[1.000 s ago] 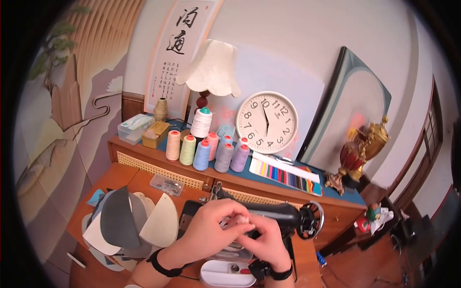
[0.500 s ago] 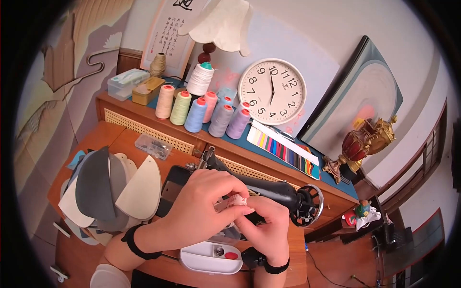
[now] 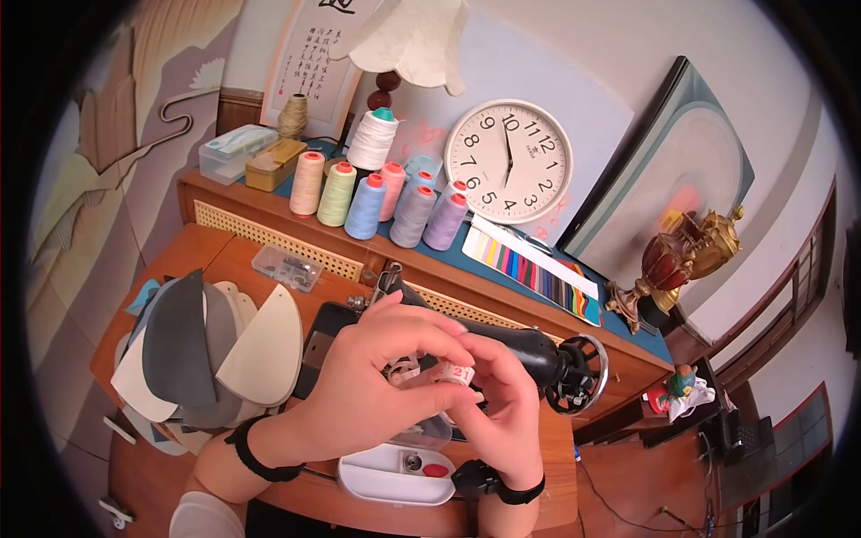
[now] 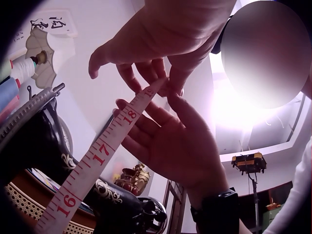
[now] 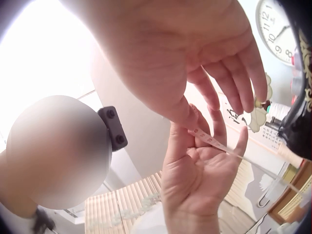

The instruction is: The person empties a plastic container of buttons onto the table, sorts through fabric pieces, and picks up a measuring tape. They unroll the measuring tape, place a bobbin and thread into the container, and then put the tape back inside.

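Observation:
Both of my hands are close together in front of the black sewing machine (image 3: 511, 345). Between them is a white tape measure (image 3: 455, 373) with red numbers, partly wound in a small curl. My left hand (image 3: 363, 381) pinches the tape between thumb and fingers, its other fingers spread above. The thumb and index finger of my right hand (image 3: 502, 403) pinch it right beside them. In the left wrist view a length of the tape (image 4: 100, 155) slants down past the machine, its marks around 16 to 19 showing. The right wrist view has the tape (image 5: 209, 139) at the fingertips.
Left of the hands lies a pile of grey and cream curved pieces (image 3: 179, 350). A white tray (image 3: 395, 480) sits below the hands. Behind stand thread cones (image 3: 363, 206), a clear parts box (image 3: 287, 267), a colour card (image 3: 534, 269) and a round clock (image 3: 509, 161).
The head view has tilted down. The hands still hold the tape measure; its curl has turned, and a red number now shows. My left hand's upper fingers have lifted and spread.

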